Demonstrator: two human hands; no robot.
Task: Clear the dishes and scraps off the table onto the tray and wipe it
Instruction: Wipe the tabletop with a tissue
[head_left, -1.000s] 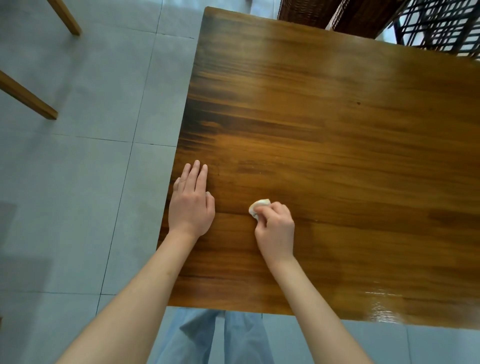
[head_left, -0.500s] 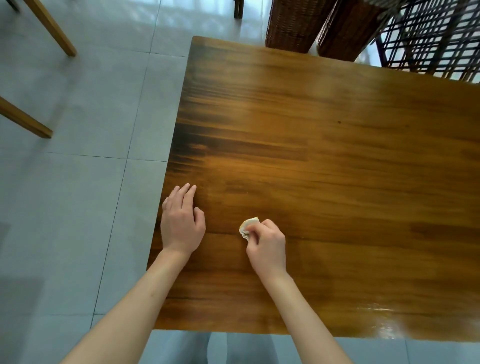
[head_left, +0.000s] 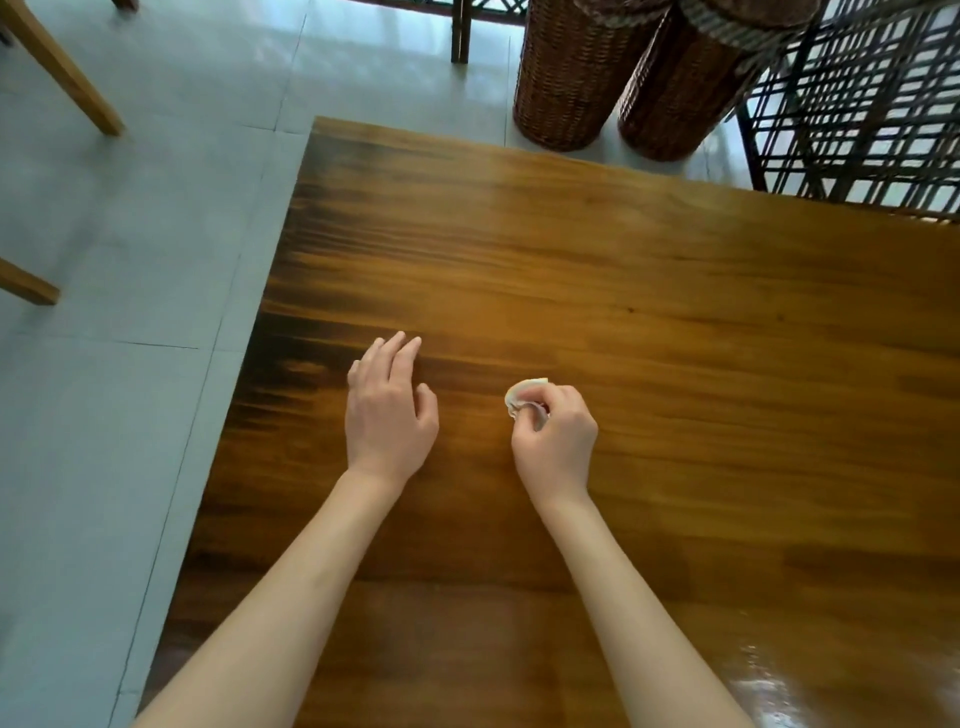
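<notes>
My right hand (head_left: 556, 441) pinches a small crumpled white tissue (head_left: 524, 395) at its fingertips, low over the wooden table (head_left: 675, 322). At nine o'clock of it, my left hand (head_left: 387, 410) lies flat, fingers straight.

both hands (head_left: 389, 415) slid farther in.

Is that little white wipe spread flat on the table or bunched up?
Bunched up. The white wipe is a small wad pinched in the right hand, with only a crumpled bit showing past the fingers.
</notes>
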